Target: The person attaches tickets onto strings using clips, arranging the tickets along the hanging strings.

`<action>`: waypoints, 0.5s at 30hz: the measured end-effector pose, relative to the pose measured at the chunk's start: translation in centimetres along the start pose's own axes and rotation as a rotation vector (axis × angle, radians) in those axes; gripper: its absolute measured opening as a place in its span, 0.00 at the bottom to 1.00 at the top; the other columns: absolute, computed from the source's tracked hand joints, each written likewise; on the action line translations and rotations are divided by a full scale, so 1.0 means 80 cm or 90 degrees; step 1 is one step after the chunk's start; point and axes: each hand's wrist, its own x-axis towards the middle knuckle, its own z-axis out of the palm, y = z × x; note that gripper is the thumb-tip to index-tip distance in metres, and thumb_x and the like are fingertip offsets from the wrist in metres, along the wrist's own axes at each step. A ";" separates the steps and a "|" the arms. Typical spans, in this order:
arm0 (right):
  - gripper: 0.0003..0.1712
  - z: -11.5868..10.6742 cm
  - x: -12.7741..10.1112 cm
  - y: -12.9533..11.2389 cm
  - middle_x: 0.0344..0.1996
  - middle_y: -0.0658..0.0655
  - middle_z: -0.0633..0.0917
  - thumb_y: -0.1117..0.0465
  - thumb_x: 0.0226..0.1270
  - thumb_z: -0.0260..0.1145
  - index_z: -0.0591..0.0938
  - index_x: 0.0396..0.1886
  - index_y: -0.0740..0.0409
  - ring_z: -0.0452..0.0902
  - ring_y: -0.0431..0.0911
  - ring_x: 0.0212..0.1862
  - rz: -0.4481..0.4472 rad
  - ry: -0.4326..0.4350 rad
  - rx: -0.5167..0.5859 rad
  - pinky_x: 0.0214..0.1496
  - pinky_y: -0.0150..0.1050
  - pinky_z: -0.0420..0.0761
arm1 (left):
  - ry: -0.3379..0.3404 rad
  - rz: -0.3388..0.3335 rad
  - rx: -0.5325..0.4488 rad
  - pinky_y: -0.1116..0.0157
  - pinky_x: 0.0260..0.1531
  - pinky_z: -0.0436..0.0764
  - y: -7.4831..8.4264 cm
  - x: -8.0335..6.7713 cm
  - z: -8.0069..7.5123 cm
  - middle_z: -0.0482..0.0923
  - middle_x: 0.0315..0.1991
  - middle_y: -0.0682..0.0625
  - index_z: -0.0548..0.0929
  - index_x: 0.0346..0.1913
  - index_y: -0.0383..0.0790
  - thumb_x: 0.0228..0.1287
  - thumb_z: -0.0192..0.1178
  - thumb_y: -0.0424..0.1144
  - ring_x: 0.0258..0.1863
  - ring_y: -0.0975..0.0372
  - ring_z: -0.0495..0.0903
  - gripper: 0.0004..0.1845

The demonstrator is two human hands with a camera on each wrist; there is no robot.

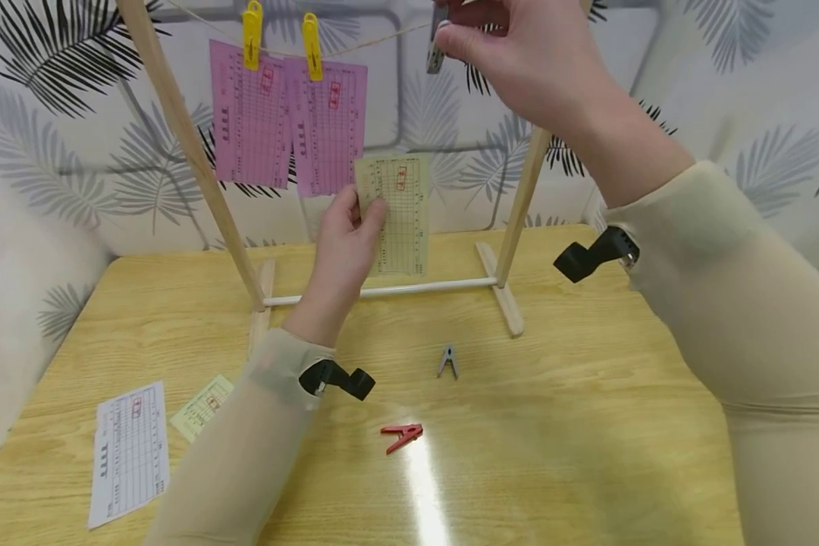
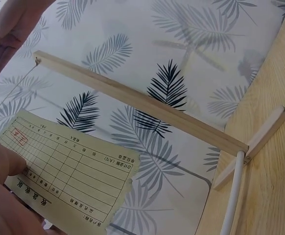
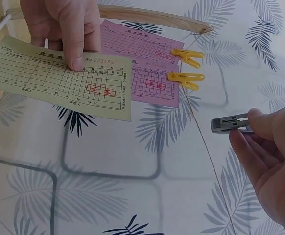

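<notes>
My left hand [image 1: 346, 246] pinches a yellow receipt slip [image 1: 403, 220] by its left edge, thumb in front, below the string [image 1: 382, 38]. Up at the right, my right hand [image 1: 525, 57] grips a grey clothespin [image 3: 230, 122] between thumb and fingers, near the string. Two pink receipt slips [image 1: 251, 121] hang side by side from the string, each under a yellow clothespin [image 1: 252, 34]. In the right wrist view the yellow slip [image 3: 59, 81] overlaps the pink slips [image 3: 154, 81].
A wooden frame [image 1: 191, 144] with a white crossbar [image 1: 437, 287] stands at the table's back. On the table [image 1: 553, 440] lie a grey clothespin [image 1: 448, 362], a red clothespin [image 1: 403, 437], a white slip [image 1: 131, 455] and another yellow slip [image 1: 203, 408], partly behind the left sleeve.
</notes>
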 end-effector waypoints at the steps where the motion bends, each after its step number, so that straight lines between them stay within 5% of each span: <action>1: 0.24 0.000 0.004 -0.001 0.66 0.54 0.84 0.58 0.86 0.65 0.78 0.77 0.55 0.82 0.41 0.66 0.003 -0.001 -0.016 0.71 0.29 0.76 | 0.001 -0.002 -0.002 0.55 0.57 0.86 0.001 0.002 0.001 0.86 0.62 0.41 0.79 0.68 0.32 0.88 0.55 0.34 0.57 0.53 0.87 0.15; 7: 0.24 0.003 0.029 -0.005 0.67 0.52 0.86 0.48 0.90 0.60 0.81 0.76 0.50 0.79 0.42 0.63 0.037 -0.026 -0.122 0.71 0.27 0.71 | 0.006 0.007 0.020 0.57 0.56 0.86 0.009 0.017 0.010 0.87 0.60 0.42 0.81 0.66 0.33 0.89 0.54 0.35 0.55 0.54 0.87 0.14; 12: 0.24 0.010 0.046 -0.011 0.63 0.49 0.84 0.46 0.91 0.56 0.81 0.76 0.46 0.70 0.38 0.54 0.062 -0.058 -0.127 0.68 0.29 0.71 | 0.008 0.026 0.025 0.57 0.56 0.86 0.016 0.029 0.014 0.87 0.59 0.41 0.81 0.63 0.31 0.89 0.53 0.35 0.54 0.54 0.87 0.13; 15: 0.26 0.013 0.056 -0.016 0.67 0.48 0.83 0.45 0.92 0.55 0.78 0.80 0.43 0.72 0.39 0.58 0.062 -0.067 -0.152 0.72 0.28 0.68 | 0.008 0.025 0.021 0.57 0.56 0.86 0.018 0.034 0.015 0.87 0.57 0.41 0.81 0.62 0.32 0.90 0.53 0.35 0.54 0.54 0.87 0.12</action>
